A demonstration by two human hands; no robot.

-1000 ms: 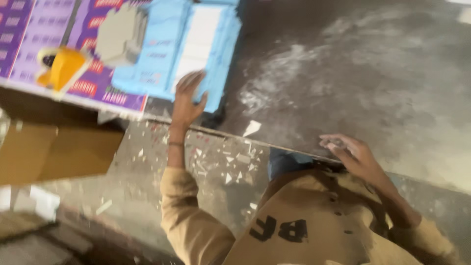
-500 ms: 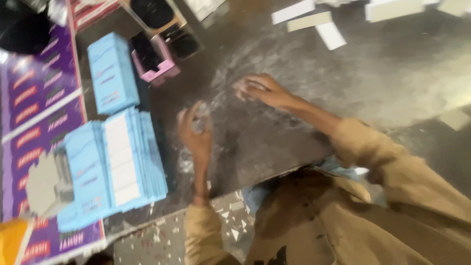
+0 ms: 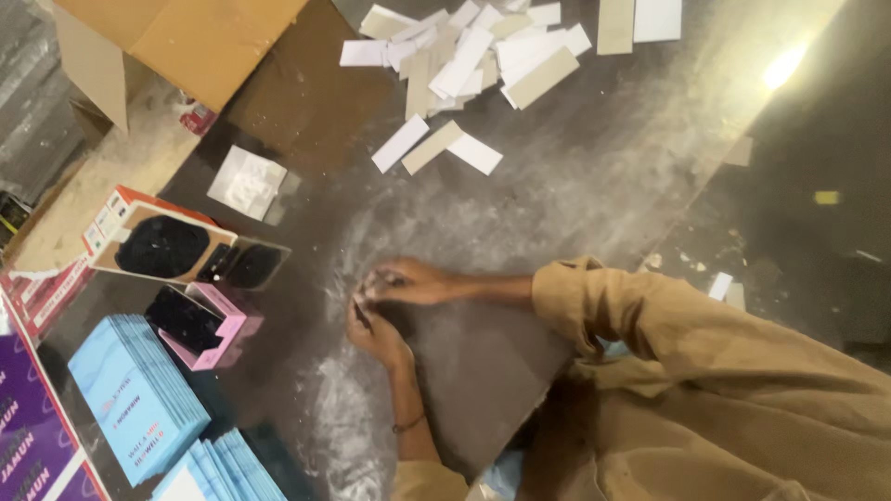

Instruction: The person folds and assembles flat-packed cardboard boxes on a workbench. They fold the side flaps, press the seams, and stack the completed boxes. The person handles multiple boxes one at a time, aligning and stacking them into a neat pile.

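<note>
Closest to the camera is the tan sleeve (image 3: 705,353) of the person's right arm, reaching leftwards over a dark, dusty counter (image 3: 575,186). The right hand (image 3: 408,281) and the left hand (image 3: 376,329) meet at the counter's middle, fingertips touching, and both seem to be pinching a small dark thing (image 3: 360,311) between them; it is too small and blurred to tell what it is, and the grip of each hand looks pressed together on it rather than spread. The left forearm comes up from the bottom edge with a thin band (image 3: 408,427) round the wrist. White powdery smears lie on the counter around and below the hands. To the left, near the hands, stands a small pink box (image 3: 227,329) with a dark inside, and just beyond it an open orange-edged box (image 3: 167,243) with black hollows. Stacks of light blue flat packets (image 3: 135,399) lie at the lower left, beside purple printed sheets (image 3: 28,436) at the edge. Farther off a small clear packet (image 3: 246,183) lies flat, and past it a brown cardboard box (image 3: 176,37) sits at the top left. Well apart, at the far end, a loose heap of white and beige card slips (image 3: 473,56) is scattered across the counter.
</note>
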